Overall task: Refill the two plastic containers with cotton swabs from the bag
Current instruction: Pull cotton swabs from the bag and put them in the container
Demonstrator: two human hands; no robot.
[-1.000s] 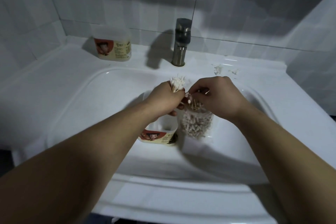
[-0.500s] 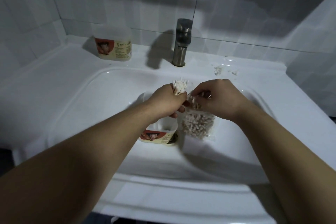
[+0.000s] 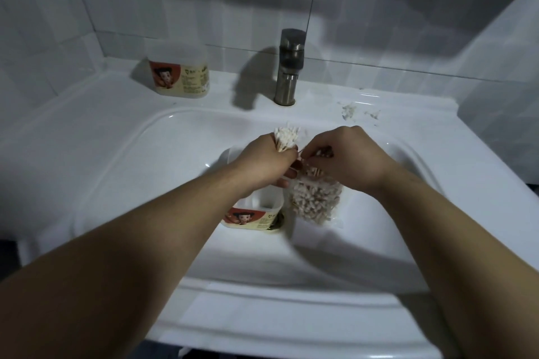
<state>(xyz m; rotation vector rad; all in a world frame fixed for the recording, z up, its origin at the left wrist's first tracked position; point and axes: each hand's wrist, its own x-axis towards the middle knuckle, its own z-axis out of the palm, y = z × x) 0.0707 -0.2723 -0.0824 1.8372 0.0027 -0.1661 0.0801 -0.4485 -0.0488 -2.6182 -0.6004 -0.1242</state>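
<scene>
White ceramic makes up the sink (image 3: 140, 178), which fills most of the view, with a steel tap (image 3: 288, 67) on its back ledge. One closed plastic container (image 3: 179, 70) stands on that ledge, well to the left of the tap. The other container (image 3: 256, 210) sits lidless in the basin, beside the drain, its mouth facing up. Just to its right hangs the clear bag (image 3: 316, 201), about half full, bottom down and mouth up between the hands. The right hand (image 3: 344, 154) has its fingers curled into the bag's mouth around a few swabs (image 3: 322, 153); whether it also grips the film I cannot tell. The left hand (image 3: 268, 160) grips a bundle (image 3: 287, 138) of swabs in a fist, sticks near upright, cotton tips fanning above the knuckles. The open container lies directly beneath this hand and slightly toward the person, so the left is plainly the nearer. I judge that the bundle, its long axis already roughly vertical, needs mainly a straight drop into the mouth
</scene>
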